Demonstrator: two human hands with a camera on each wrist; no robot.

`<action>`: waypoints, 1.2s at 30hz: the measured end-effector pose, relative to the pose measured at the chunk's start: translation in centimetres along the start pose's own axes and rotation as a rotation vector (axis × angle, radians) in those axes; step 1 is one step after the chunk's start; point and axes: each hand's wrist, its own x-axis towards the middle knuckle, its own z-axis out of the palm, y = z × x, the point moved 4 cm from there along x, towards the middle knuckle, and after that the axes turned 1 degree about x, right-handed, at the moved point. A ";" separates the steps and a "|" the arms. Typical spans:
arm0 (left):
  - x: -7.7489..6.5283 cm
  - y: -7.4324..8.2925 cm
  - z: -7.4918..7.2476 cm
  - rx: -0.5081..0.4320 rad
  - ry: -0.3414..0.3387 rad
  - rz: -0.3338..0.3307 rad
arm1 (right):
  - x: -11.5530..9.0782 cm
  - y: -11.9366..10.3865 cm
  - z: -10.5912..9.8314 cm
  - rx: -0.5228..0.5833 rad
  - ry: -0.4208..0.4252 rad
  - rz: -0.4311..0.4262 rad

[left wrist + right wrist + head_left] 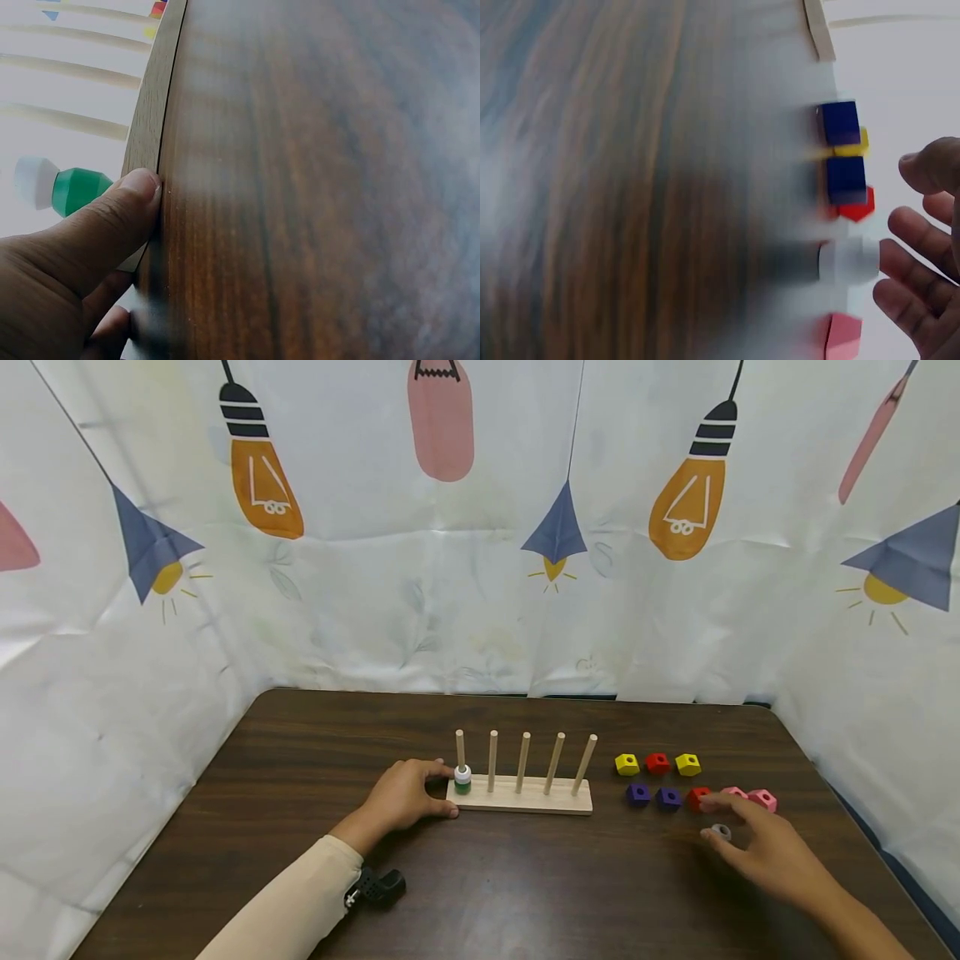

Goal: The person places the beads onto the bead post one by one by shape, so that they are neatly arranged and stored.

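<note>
Head view: left hand (pixel 405 796) clamped the pegboard's (pixel 525 805) left end, white bead (pixel 462 771) above green bead (pixel 462 787) on its leftmost peg (pixel 461 746); right hand (pixel 776 852), fingers apart, was at a loose white bead (pixel 722 832). Left wrist showed the same grip. Right wrist: fingers spread, contact with loose bead unclear.

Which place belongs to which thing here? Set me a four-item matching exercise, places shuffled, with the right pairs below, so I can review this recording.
Things
1. Green bead
2. Yellow blocks
3. Left hand
4. Right hand

Places
A. Gripping one end of the pegboard
B. Near the loose white bead
C. On the leftmost peg, under another white bead
D. On either side of a red block

Right pairs: 1-C, 2-D, 3-A, 4-B
</note>
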 end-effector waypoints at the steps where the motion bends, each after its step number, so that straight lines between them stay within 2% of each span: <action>1: 0.0 0.0 0.0 0.002 0.001 -0.002 | -0.1 0.2 0.0 0.001 -0.007 0.010; 9: -0.1 -0.1 0.0 0.004 -0.002 -0.007 | -0.5 1.8 0.2 -0.037 -0.045 0.078; 21: 0.1 0.0 -0.1 0.005 -0.002 -0.004 | -0.7 2.5 0.8 -0.068 -0.083 0.058; 26: 0.0 0.1 -0.1 0.003 -0.005 -0.006 | 0.0 2.0 1.0 -0.063 -0.089 0.025; 31: 0.0 0.1 -0.1 0.003 -0.003 -0.007 | 1.2 0.6 1.7 -0.047 -0.111 -0.042; 36: -0.1 0.0 0.0 0.012 0.004 0.009 | 2.1 -0.8 2.5 -0.064 -0.147 -0.058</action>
